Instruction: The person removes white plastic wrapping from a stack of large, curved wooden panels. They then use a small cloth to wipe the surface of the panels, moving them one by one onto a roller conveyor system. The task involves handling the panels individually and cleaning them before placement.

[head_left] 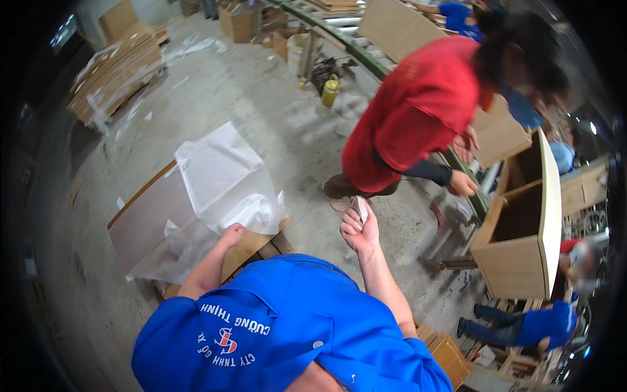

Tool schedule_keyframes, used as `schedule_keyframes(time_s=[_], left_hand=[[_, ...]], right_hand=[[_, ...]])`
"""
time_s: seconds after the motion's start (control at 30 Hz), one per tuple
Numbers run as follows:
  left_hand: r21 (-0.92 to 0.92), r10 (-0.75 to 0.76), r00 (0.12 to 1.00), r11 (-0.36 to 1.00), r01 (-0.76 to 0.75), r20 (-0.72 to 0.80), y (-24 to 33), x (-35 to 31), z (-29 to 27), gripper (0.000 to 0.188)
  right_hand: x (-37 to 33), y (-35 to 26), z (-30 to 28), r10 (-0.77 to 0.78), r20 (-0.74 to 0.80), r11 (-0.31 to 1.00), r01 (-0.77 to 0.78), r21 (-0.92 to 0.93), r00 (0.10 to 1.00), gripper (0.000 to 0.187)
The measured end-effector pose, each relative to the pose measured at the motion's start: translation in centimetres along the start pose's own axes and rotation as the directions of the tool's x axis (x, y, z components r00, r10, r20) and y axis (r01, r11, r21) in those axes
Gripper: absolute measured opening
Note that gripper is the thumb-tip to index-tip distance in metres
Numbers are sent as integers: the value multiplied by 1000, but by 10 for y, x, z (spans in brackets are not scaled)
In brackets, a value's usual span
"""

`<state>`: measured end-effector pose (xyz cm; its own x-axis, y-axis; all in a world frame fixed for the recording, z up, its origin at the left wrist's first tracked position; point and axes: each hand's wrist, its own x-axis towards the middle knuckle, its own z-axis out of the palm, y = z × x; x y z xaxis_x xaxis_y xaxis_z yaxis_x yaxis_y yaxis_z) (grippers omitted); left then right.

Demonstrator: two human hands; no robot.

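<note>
My right hand point(360, 230) is raised in front of me, its fingers closed round a small pale pinkish piece point(358, 208) that looks flat or folded; its kind is unclear. Beside the near right edge of a thin white wrapping sheet point(219, 166), my left hand point(232, 236) hangs with its fingers curled. Whether anything is in them is hidden. The sheet lies over a stack of flat boards point(147, 225), with crumpled translucent wrap point(179, 245) on top. Brown cardboard point(245, 253) shows under the near edge.
Close ahead on the right, a person in red point(415, 111) bends toward a roller conveyor point(366, 55). A pale wooden cabinet point(516, 261) stands at the right. Stacked cardboard point(117, 75) lies far left; a yellow can point(331, 90) and white bucket point(304, 53) sit by the conveyor.
</note>
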<state>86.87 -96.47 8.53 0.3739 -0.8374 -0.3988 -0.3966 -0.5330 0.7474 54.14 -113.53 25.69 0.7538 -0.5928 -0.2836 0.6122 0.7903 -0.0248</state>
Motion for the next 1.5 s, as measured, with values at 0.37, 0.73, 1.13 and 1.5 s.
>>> schedule_keyframes(time_s=[0.37, 0.73, 1.13, 1.5], left_hand=[[-700, -810, 575, 345, 626, 114, -3, -52, -1, 23], [-472, -440, 898, 787, 397, 21, 113, 214, 11, 30], [-492, -734, 679, 592, 638, -2, 159, 328, -37, 32], [134, -479, 877, 867, 481, -49, 161, 614, -205, 35]], right_hand=[[258, -102, 15, 223, -97, 958, -199, 207, 970, 25], [470, -229, 64, 103, -59, 991, -97, 91, 993, 34], [609, -301, 94, 378, -115, 919, -387, -76, 919, 40], [803, -430, 147, 60, -121, 990, -75, -121, 991, 52]])
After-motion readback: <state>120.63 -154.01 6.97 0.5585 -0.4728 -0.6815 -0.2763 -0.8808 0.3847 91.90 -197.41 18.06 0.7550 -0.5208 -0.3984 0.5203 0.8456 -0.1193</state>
